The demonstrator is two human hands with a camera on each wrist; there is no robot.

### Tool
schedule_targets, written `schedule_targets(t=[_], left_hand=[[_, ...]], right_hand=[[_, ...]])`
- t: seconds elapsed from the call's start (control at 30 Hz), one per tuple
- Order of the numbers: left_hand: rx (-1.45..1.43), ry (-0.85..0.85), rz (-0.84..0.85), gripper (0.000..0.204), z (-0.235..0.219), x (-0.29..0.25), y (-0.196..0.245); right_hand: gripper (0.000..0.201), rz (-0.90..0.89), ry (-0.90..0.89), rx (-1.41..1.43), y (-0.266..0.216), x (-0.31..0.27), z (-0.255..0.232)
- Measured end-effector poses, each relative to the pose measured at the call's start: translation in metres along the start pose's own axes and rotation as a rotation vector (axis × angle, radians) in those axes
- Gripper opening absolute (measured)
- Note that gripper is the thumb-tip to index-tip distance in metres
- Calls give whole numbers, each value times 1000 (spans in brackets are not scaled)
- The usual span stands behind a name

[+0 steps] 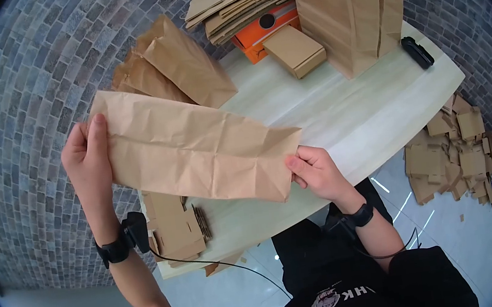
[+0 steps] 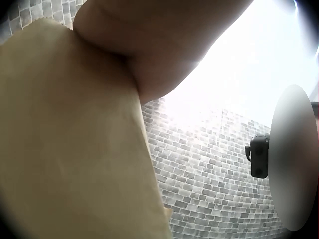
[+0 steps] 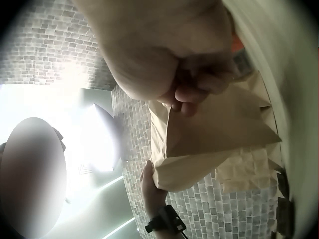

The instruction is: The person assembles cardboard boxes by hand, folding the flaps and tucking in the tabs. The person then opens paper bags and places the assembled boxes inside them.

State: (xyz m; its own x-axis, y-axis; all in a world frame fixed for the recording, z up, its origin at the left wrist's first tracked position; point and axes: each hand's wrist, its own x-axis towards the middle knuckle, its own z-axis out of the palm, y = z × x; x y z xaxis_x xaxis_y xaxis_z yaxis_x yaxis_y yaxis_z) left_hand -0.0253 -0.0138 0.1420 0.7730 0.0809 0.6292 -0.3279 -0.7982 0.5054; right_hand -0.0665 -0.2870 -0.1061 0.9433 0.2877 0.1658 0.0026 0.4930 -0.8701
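Observation:
A creased brown paper bag (image 1: pixel 201 144) is stretched on a slant between both hands, above the near left part of the table. My left hand (image 1: pixel 88 146) grips its upper left end, thumb lying on the face toward me. At the lower right corner, my right hand (image 1: pixel 318 172) pinches the paper between thumb and fingers. In the left wrist view the bag (image 2: pixel 75 134) covers much of the left side, and the left hand (image 2: pixel 144 45) is at its edge. The right wrist view shows curled fingers of the right hand (image 3: pixel 164 59) at the bag's end.
Opened paper bags (image 1: pixel 184 62) stand behind, and taller ones (image 1: pixel 352 15) at the back right. Between them are stacked flat cardboard (image 1: pixel 245 4), an orange box (image 1: pixel 253 44) and a small carton (image 1: pixel 294 51). Cardboard (image 1: pixel 174 225) lies front left; a cardboard pile (image 1: pixel 454 151) covers floor at right.

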Motion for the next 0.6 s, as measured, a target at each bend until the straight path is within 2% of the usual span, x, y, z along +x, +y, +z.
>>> schedule_targets(t=[0.3, 0.4, 0.47, 0.6], left_hand=[[110, -68, 29, 42, 8, -13, 6], [37, -10, 41, 41, 4, -13, 17], [51, -15, 74, 41, 8, -15, 26], [86, 36, 128, 41, 13, -17, 38]], right_hand=[[29, 55, 34, 59, 16, 0, -6], [27, 109, 40, -62, 7, -6, 8], [25, 143, -62, -129, 8, -10, 11], [26, 90, -65, -100, 14, -16, 8]])
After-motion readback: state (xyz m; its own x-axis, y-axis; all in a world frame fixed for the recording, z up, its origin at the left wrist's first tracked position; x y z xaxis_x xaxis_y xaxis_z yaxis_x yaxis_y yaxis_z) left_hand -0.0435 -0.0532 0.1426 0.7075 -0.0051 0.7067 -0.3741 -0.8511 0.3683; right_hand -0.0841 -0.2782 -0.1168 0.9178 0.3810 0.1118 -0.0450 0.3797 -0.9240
